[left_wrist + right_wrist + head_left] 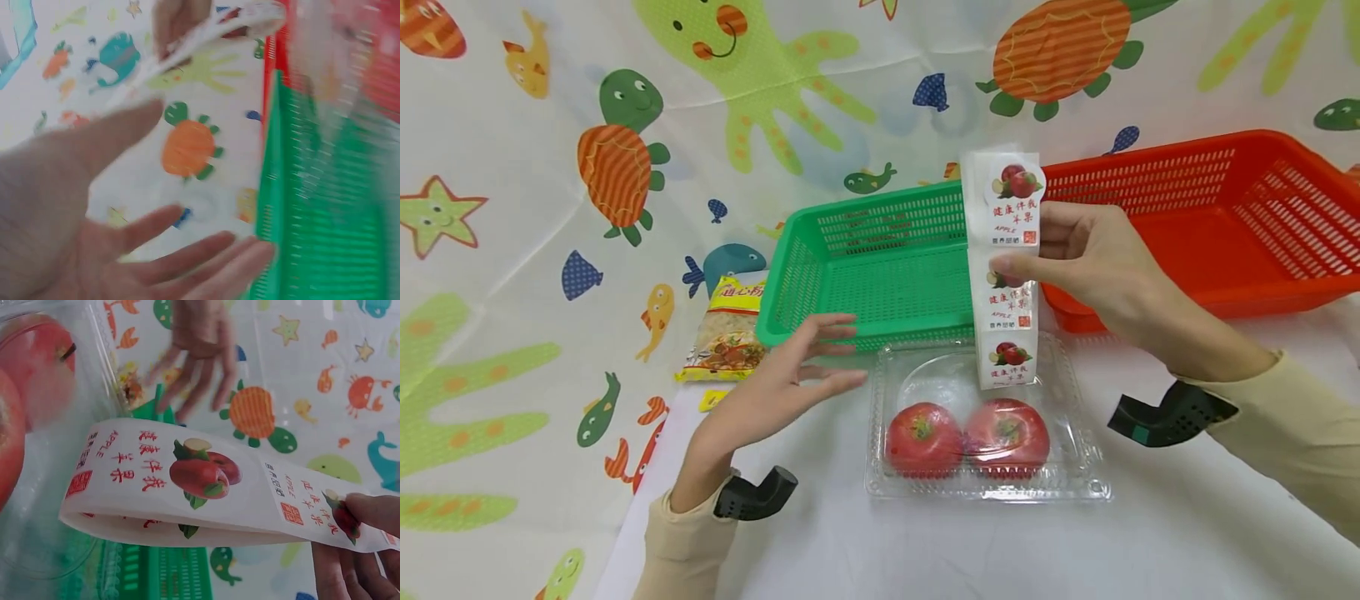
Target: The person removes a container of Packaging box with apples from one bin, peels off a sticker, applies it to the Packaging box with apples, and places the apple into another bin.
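My right hand point(1097, 254) pinches a strip of apple stickers point(1011, 333) between thumb and fingers. In the right wrist view the sticker strip point(206, 472) bends round in a loop, printed with red apples and red lettering. Left of it, my left hand point(786, 375) hovers in the air with spread fingers and holds nothing. Below the strip a clear plastic clamshell box point(985, 492) lies on the table, with two red apples point(923, 439) seen through its lid. In the left wrist view my left hand point(144, 250) has its fingers stretched out near the green basket's edge.
A green plastic basket point(880, 337) stands behind the clamshell box. To its right is a red plastic basket point(1210, 292). A yellow food packet point(726, 329) leans at the green basket's left side. Behind hangs a cloth point(850, 108) printed with sea animals.
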The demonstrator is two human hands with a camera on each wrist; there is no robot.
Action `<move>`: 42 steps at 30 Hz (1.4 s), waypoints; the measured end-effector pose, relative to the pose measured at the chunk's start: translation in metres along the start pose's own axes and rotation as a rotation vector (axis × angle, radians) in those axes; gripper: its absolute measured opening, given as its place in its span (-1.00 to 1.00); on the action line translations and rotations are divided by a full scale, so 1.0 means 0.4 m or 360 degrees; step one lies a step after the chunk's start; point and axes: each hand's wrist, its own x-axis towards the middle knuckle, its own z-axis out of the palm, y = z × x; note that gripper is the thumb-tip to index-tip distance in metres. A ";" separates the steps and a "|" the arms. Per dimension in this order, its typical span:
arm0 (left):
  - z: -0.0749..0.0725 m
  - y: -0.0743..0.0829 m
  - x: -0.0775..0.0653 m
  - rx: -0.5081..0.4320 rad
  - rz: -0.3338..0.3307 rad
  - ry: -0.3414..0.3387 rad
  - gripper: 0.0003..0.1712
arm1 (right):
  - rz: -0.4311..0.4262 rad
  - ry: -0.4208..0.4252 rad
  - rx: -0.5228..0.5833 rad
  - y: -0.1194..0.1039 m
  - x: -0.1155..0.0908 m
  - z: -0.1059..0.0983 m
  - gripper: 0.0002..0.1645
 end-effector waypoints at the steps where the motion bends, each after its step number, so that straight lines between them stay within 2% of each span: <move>1: -0.004 0.018 0.001 0.0013 0.0034 0.0084 -0.24 | 0.0001 -0.0006 0.0004 0.000 -0.001 0.001 -0.34; 5: 0.008 0.077 0.029 -0.0059 0.0201 0.0319 -0.38 | -0.0008 -0.0020 0.0028 0.004 -0.004 0.006 -0.32; 8: 0.038 0.108 0.066 -0.0221 0.0291 0.0378 -0.49 | -0.0027 -0.0018 0.0043 0.008 -0.002 0.014 -0.34; 13: 0.091 0.137 0.129 -0.0419 0.0296 0.0296 -0.60 | -0.0056 0.0010 0.0010 0.007 -0.002 0.023 -0.37; 18: 0.129 0.148 0.164 -0.0449 0.0250 0.0207 -0.50 | -0.0080 0.0010 -0.0005 0.008 -0.001 0.026 -0.38; 24: 0.155 0.154 0.190 -0.0550 0.0299 0.0235 -0.52 | -0.0098 -0.0021 -0.0040 0.011 0.001 0.034 -0.37; 29: 0.164 0.153 0.201 -0.0593 0.0367 0.0269 -0.55 | -0.0086 -0.0051 -0.0054 0.010 0.003 0.036 -0.36; 37: 0.167 0.149 0.204 -0.0560 0.0476 0.0292 -0.53 | -0.0058 -0.0102 -0.0047 0.009 0.006 0.026 -0.32; 42: 0.163 0.141 0.200 -0.0567 0.0488 0.0313 -0.49 | -0.0121 0.0012 -0.0017 0.008 0.002 0.008 -0.38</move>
